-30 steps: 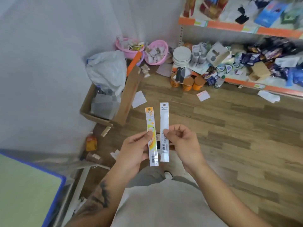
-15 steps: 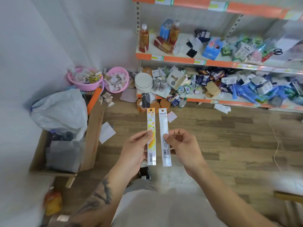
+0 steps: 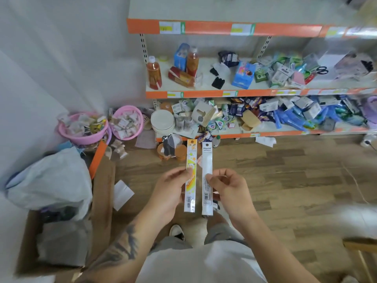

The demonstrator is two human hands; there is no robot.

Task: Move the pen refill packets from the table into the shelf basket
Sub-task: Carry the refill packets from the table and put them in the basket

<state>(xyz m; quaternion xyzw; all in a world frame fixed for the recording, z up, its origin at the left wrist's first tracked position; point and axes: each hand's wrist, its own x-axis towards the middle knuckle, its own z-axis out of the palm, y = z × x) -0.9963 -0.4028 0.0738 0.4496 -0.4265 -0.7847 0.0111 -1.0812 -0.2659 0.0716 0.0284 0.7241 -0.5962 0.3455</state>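
At frame centre-left, a long yellow-orange printed refill packet (image 3: pixel 191 176) is pinched upright by the left hand (image 3: pixel 169 193), w/ a long white plastic refill packet (image 3: pixel 207 180) just beside it pinched by the right hand (image 3: pixel 230 190), both below the orange-edged metal shelf (image 3: pixel 204 92).

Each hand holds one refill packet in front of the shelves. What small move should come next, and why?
Probably carry both packets forward toward the shelf. The left hand pinches the yellow packet and the right hand pinches the white packet, both upright over the floor, short of the shelf. No basket on the shelf can be made out for certain, so find it first.
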